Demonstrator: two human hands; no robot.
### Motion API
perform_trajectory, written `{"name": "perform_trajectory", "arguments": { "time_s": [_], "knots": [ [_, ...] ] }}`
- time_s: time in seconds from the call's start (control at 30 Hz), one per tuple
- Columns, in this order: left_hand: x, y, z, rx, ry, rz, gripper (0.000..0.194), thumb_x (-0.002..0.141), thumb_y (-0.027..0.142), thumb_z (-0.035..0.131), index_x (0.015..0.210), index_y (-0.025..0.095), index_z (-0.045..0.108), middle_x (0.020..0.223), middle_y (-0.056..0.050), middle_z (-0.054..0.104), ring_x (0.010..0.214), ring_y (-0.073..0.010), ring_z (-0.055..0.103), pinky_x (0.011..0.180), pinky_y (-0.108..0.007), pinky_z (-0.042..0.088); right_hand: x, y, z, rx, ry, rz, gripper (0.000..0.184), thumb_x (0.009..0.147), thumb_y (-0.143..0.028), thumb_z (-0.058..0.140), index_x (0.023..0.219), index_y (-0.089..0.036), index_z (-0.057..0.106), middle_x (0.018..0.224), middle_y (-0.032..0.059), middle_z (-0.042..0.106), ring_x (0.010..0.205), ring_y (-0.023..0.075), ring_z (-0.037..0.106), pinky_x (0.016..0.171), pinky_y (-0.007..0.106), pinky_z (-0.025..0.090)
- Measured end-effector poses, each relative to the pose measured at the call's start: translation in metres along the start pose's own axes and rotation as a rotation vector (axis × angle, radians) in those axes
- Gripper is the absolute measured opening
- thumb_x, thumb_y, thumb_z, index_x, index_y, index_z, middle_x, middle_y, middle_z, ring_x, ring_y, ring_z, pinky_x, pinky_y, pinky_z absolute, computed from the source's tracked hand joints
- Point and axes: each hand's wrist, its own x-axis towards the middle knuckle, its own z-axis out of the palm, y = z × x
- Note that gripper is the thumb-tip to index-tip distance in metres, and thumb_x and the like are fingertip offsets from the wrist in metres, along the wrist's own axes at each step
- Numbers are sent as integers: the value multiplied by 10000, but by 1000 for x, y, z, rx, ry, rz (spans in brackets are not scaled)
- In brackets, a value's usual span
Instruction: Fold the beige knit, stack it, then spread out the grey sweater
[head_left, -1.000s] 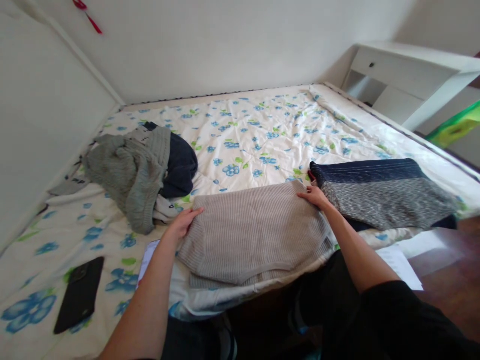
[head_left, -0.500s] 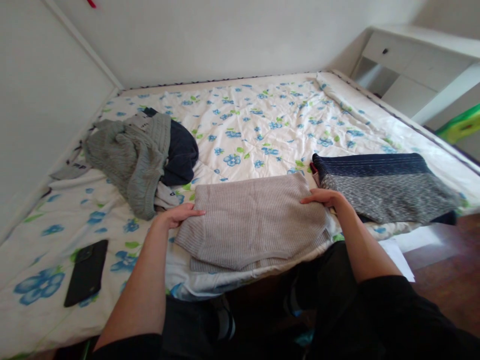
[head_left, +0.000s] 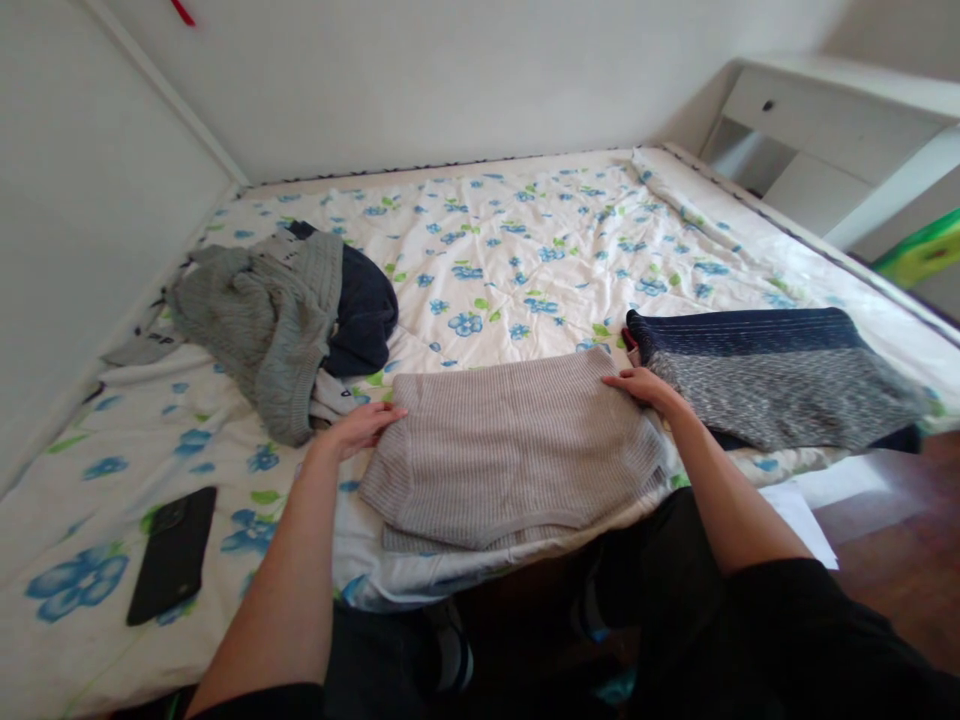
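Note:
A folded beige ribbed sweater [head_left: 510, 450] lies flat on the front edge of the bed, its curved neckline towards me. At its left side edge is my left hand [head_left: 366, 428], with the fingertips closed on the knit near the upper corner. My right hand [head_left: 646, 388] pinches the opposite edge near the upper right corner, thumb side on top. The undersides of both grips are hidden. To the right of the sweater rests a folded navy and grey knit garment [head_left: 772, 375], with other cloth under it.
A loose heap with a grey-green cable-knit garment [head_left: 255, 320] and dark navy cloth [head_left: 366, 310] lies at the left. A black phone [head_left: 172, 555] is on the floral bedsheet [head_left: 495, 270] near my left forearm. White drawers [head_left: 832, 130] stand at the back right; white paper [head_left: 802, 520] lies lower right.
The sweater's left side has shifted slightly right and lies a little flatter. My hands have eased slightly at its edges, the right one a touch higher. The other clothes have stayed put.

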Motion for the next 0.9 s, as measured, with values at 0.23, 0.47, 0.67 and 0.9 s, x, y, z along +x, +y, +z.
{"name": "perform_trajectory", "arguments": {
  "time_s": [0.23,0.47,0.67,0.9],
  "knots": [
    [20,-1,28,-117,140,38,606,716,550,1008,1150,171,821,1155,-142,881,1115,-331,831,974,-398,664,3,-16,15,177,-122,-5,393,915,-490,965,1126,-174,866,1100,147,888,1029,316,841,883,344,682],
    [20,4,46,8,360,168,709,886,354,847,1557,164,716,1403,-168,829,1300,-330,789,1188,-436,603,5,-21,15,-22,240,-130,492,992,-423,852,1406,-165,794,1287,169,855,1217,349,801,1179,440,604],
    [-2,15,87,376,407,602,657,1023,317,668,1660,154,682,1712,-221,647,1648,-393,555,1438,-492,361,-10,-44,58,-174,350,-369,702,1046,-329,729,1697,-105,587,1734,277,586,1652,417,519,1429,589,364],
    [-18,21,175,795,113,707,652,1161,479,518,1779,290,607,1873,-83,537,1783,-368,387,1497,-605,185,-60,-84,134,-463,113,-587,686,1190,-547,573,1802,-236,552,1938,129,386,1825,421,247,1480,677,161]
  ]
}}
